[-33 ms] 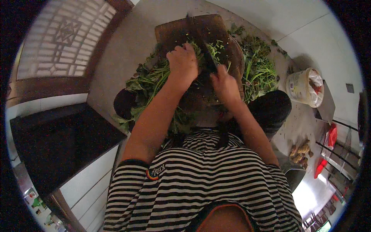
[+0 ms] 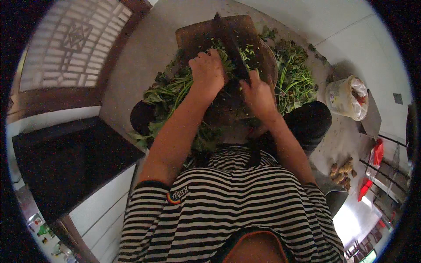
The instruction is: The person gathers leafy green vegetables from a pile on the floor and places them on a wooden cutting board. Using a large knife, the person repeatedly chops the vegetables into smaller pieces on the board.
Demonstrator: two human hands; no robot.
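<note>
On a dark wooden cutting board (image 2: 188,37), my left hand (image 2: 207,72) is closed over a bunch of leafy green stalks (image 2: 173,90). The bunch trails off the board's left side toward my lap. A large dark-bladed knife (image 2: 231,43) is gripped by its handle in my right hand (image 2: 258,95), its tip pointing away from me. The blade stands just right of the bunch's cut end; whether its edge touches the board I cannot tell. Small chopped green pieces (image 2: 247,53) lie to the right of the blade.
Right of the board lies a heap of leafy greens (image 2: 294,81). Farther right stands a lined white bucket (image 2: 344,97), with brownish lumpy produce (image 2: 342,174) on the floor nearer me. A black-topped low cabinet (image 2: 74,162) is at my left, below a lattice door panel (image 2: 66,48).
The knife and my right hand have shifted slightly to the right, away from the bunch. My left hand keeps its hold in nearly the same place.
</note>
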